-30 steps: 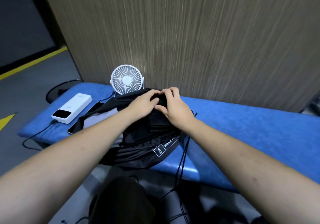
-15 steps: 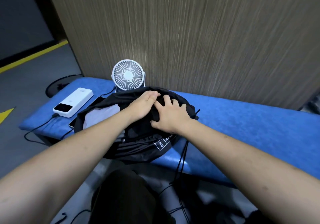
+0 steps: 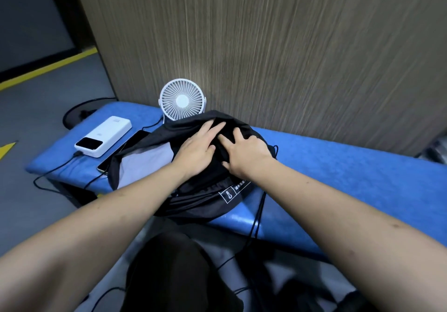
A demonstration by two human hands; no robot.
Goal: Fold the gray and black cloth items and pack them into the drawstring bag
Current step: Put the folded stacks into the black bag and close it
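Observation:
A black drawstring bag (image 3: 205, 203) with a white printed label lies on the blue padded bench (image 3: 350, 186), its cords hanging over the front edge. Black cloth (image 3: 193, 123) is bunched on top of it, and a gray cloth (image 3: 147, 164) shows at the left under the black fabric. My left hand (image 3: 196, 147) lies flat on the black cloth with its fingers stretched forward. My right hand (image 3: 246, 154) presses down beside it, fingers spread. The two hands nearly touch.
A white desk fan (image 3: 181, 100) stands behind the cloth against the wood-grain wall. A white power bank (image 3: 104, 136) with a cable and a dark phone (image 3: 125, 149) lie at the bench's left end. My dark-clad knee (image 3: 169, 270) is below the bench edge.
Both hands went from pinching the black cloth at its far edge to lying flat on it with fingers spread. The view shifted slightly.

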